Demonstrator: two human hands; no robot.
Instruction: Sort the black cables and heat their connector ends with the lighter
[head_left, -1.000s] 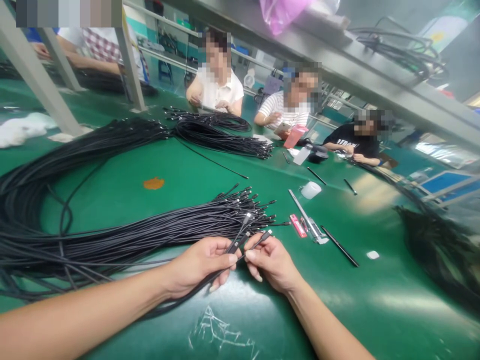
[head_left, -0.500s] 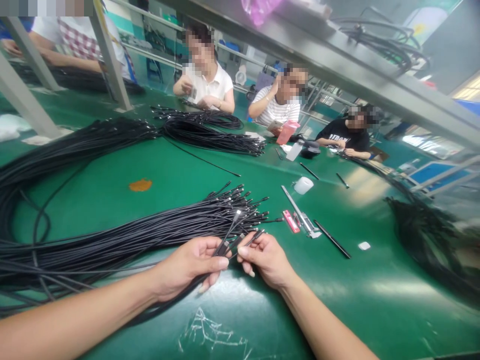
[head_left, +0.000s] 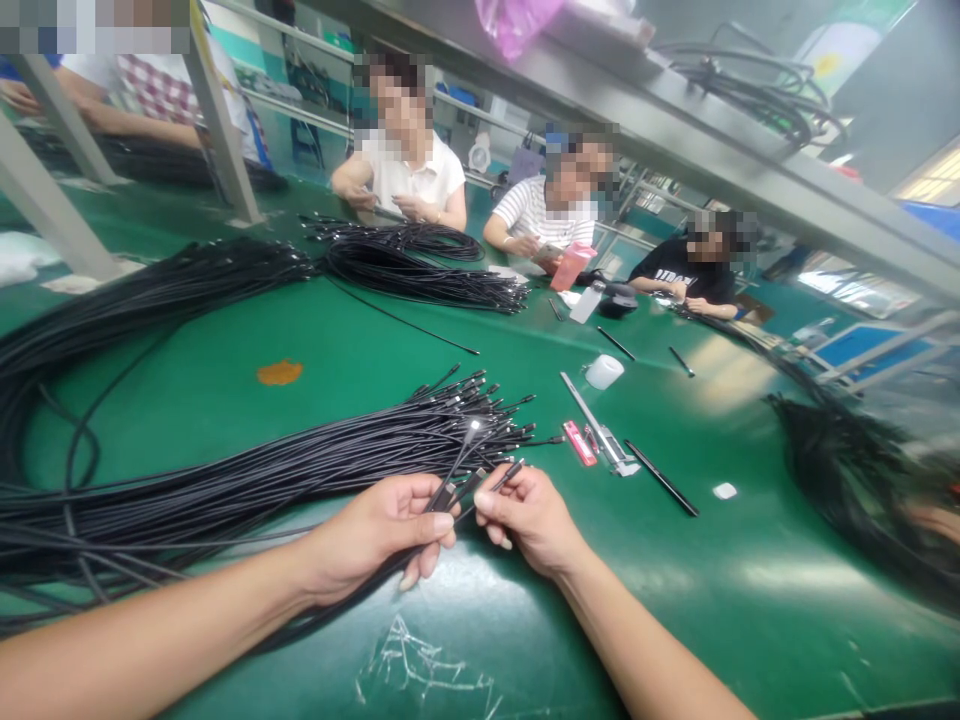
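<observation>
The green work surface (head_left: 615,570) extends across most of the frame. The main bundle of black cables (head_left: 285,455) curves from the left edge to the centre, connector ends facing right. A smaller coiled bundle (head_left: 427,275) lies at upper centre.

The left hand (head_left: 397,525), at lower centre, is closed on several cable ends (head_left: 446,497), gripped between thumb and fingers. The right hand (head_left: 536,515), just beside it, pinches one connector (head_left: 511,473) between thumb and fingers, its tip pointing to the upper right.

Right of centre lie a caliper (head_left: 611,448), a black rod (head_left: 661,478), a red-and-white packet (head_left: 580,443) and a small white square (head_left: 724,491).
</observation>
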